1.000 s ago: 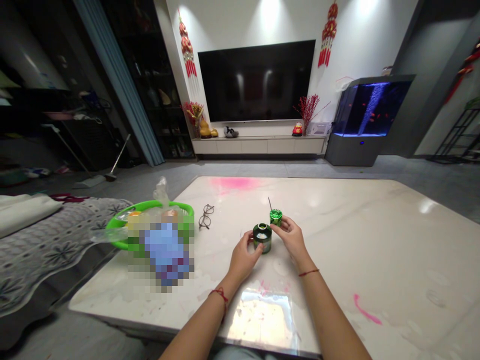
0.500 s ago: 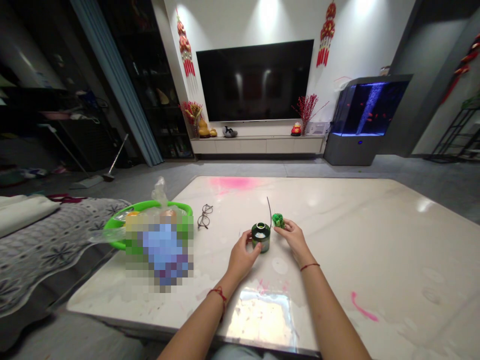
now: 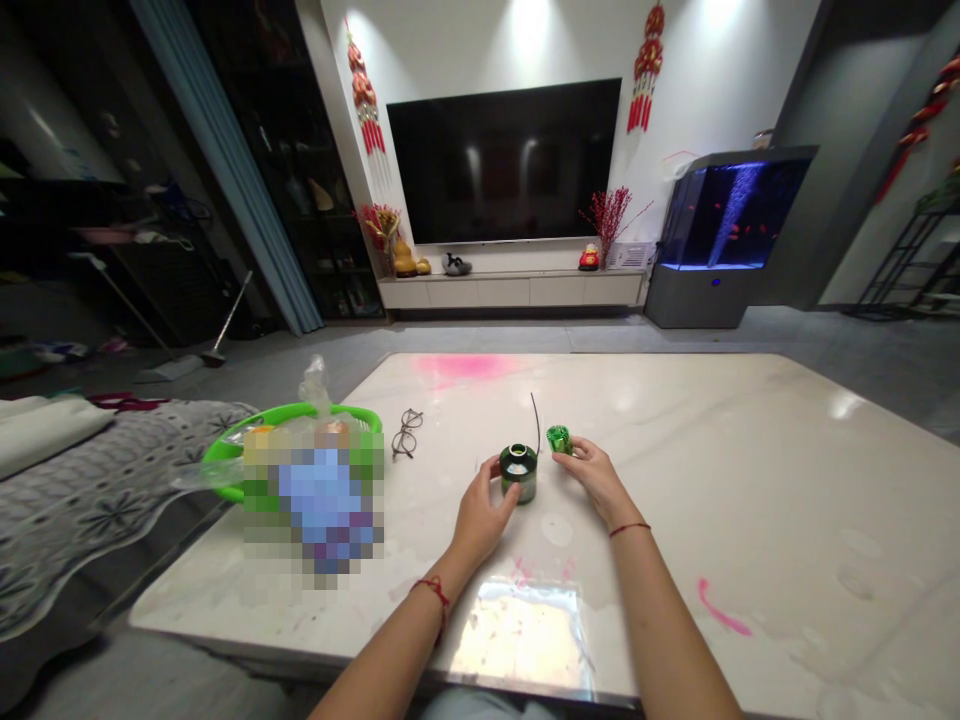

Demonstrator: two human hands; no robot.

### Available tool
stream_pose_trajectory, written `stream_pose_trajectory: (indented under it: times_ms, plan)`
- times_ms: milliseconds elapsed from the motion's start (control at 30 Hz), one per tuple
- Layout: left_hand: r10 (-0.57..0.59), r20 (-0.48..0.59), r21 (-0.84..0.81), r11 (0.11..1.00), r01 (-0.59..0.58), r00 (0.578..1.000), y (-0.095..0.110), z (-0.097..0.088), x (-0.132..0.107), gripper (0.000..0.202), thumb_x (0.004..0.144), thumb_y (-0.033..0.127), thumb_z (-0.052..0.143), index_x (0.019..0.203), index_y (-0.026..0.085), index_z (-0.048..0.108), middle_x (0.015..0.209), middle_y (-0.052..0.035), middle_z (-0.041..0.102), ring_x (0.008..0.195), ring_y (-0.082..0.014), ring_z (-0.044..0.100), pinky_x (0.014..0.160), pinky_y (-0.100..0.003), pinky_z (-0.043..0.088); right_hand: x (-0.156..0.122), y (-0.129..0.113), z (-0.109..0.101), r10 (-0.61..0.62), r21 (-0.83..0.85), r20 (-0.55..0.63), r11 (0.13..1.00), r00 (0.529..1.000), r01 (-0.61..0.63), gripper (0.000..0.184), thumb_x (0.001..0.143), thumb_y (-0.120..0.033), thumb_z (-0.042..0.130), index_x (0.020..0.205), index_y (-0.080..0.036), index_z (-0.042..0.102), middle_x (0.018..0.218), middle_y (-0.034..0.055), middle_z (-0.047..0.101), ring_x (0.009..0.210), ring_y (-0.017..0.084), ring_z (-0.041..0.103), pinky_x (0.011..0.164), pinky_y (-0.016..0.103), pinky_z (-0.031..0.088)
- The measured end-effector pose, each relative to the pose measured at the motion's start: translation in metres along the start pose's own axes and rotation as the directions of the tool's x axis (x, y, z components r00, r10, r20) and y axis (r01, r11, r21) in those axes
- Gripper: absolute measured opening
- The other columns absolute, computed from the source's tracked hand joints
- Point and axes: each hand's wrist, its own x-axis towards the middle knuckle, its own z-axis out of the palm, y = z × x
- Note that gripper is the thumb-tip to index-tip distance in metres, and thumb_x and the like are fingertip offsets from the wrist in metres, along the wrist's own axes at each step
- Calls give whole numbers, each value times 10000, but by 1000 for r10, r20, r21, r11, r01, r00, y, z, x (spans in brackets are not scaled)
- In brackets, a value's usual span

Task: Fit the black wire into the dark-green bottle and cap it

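Observation:
My left hand grips the side of a dark green cylindrical canister with a silver band and a pale round opening on top. My right hand is a short way to its right, fingertips on a small crinkled green foil piece. A thin black wire rises from behind the canister, and its lower end is hidden there. The foil piece sits just right of the wire, apart from it.
Both hands work over a white marble table with pink stains. To the left lie wire-framed glasses and a green basket holding a plastic bag, partly covered by a pixelated patch. A patterned sofa cover lies beyond the table's left edge.
The green foil piece has shifted right with my right hand, moving away from the wire. The wire now stands apart from it. My left hand stays on the canister.

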Motion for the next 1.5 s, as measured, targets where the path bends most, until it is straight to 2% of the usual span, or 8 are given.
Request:
stream_pose_trajectory:
  times_ms: [167, 300, 433, 667, 800, 967, 1300, 1500]
  plan:
    - [25, -98, 87, 996, -17, 995, 6, -4, 6, 490, 779, 393, 553, 1203, 173, 442, 1233, -121, 535, 1162, -226, 488, 1004, -400, 352, 0, -4, -6, -36, -31, 65, 999, 997, 38, 475, 514, -285, 765, 948, -163, 615, 997, 90, 671, 923, 214, 610, 854, 349, 426]
    - [103, -102, 153, 984, -87, 989, 33, -8, 29, 423, 811, 392, 506, 1175, 177, 471, 1198, -100, 563, 1138, -210, 510, 985, -378, 376, 0, -5, -6, -55, -74, 85, 995, 995, 61, 464, 502, -274, 774, 927, -162, 624, 986, 91, 672, 918, 220, 612, 865, 354, 423]
    - [178, 117, 315, 926, -206, 977, 71, -4, 56, 344, 815, 349, 505, 1133, 224, 547, 1138, -50, 610, 1071, -198, 546, 959, -349, 396, -1, -3, -3, -72, -94, 116, 992, 991, 83, 432, 512, -266, 774, 908, -178, 625, 956, 69, 674, 885, 212, 618, 860, 359, 428]
    - [210, 474, 549, 689, -474, 855, 96, 13, 68, 263, 810, 246, 498, 1036, 235, 633, 1006, -47, 660, 951, -205, 588, 867, -342, 419, 2, 6, -5, -99, -51, 187, 993, 977, 110, 383, 526, -291, 780, 862, -190, 624, 934, 49, 667, 878, 204, 616, 830, 342, 442]
    - [312, 544, 588, 521, -619, 779, 92, 8, 64, 207, 783, 225, 548, 970, 209, 636, 947, -65, 653, 936, -215, 575, 865, -356, 394, 2, 8, -7, -78, -34, 228, 995, 970, 88, 415, 522, -309, 790, 881, -185, 622, 926, 51, 668, 878, 209, 615, 823, 344, 443]
    - [350, 561, 607, 443, -660, 750, 90, 1, 64, 245, 759, 235, 590, 1003, 210, 597, 981, -62, 636, 953, -211, 564, 875, -347, 377, 2, 7, -7, -82, -54, 242, 994, 967, 97, 398, 535, -299, 786, 882, -188, 625, 937, 46, 664, 892, 200, 606, 840, 334, 429]
    - [338, 599, 562, 468, -682, 726, 80, 0, 70, 182, 779, 199, 556, 951, 194, 616, 864, -65, 643, 840, -202, 601, 794, -328, 426, 0, 3, -8, -61, -23, 284, 997, 957, 70, 410, 525, -249, 781, 907, -205, 638, 919, 32, 668, 885, 194, 604, 854, 342, 414]
    - [282, 507, 545, 628, -556, 815, 87, -5, 70, 245, 780, 256, 578, 1021, 215, 594, 955, -46, 669, 893, -194, 611, 812, -305, 447, -7, -10, -9, -48, 100, 276, 995, 960, 21, 422, 579, -274, 757, 981, -234, 634, 996, 38, 655, 937, 201, 587, 858, 353, 418]
